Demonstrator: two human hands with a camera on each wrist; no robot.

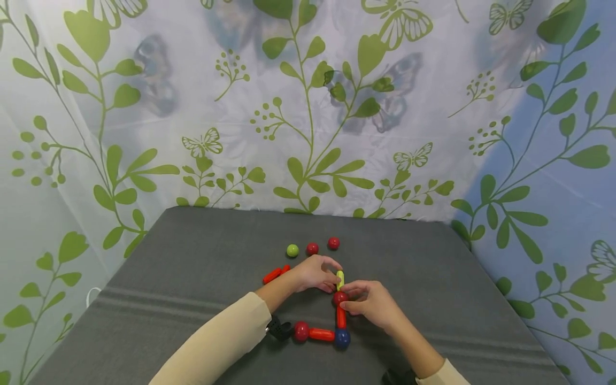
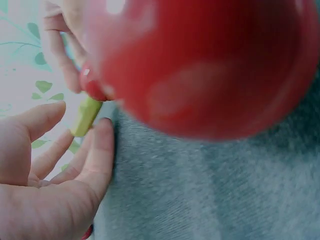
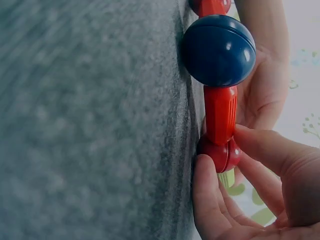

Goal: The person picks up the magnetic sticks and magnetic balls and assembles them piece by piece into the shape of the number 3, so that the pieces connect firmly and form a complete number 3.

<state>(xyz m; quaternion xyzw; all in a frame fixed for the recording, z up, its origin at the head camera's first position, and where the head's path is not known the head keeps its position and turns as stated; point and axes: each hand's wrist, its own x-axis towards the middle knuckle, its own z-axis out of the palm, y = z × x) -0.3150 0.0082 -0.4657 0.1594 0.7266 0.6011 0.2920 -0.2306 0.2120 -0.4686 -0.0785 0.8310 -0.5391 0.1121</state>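
A yellow-green rod (image 1: pixel 340 279) sticks out from a red ball (image 1: pixel 339 298), away from the person. My right hand (image 1: pixel 374 303) pinches that red ball between thumb and fingers. Around the rod's far end is my left hand (image 1: pixel 313 274); a fingertip touches the rod's end, and the thumb (image 2: pixel 50 116) stands apart from it. From the held ball a red rod (image 3: pixel 220 114) runs to a blue ball (image 3: pixel 219 51). Another red rod (image 1: pixel 321 335) joins the blue ball to a second red ball (image 1: pixel 301 331), which looms large in the left wrist view.
Beyond the hands lie a green ball (image 1: pixel 292 251) and two loose red balls, one on the left (image 1: pixel 312 248) and one on the right (image 1: pixel 333 243). Loose red rods (image 1: pixel 272 275) rest by the left forearm. A leaf-patterned curtain (image 1: pixel 308 107) hangs behind the grey table (image 1: pixel 216 240).
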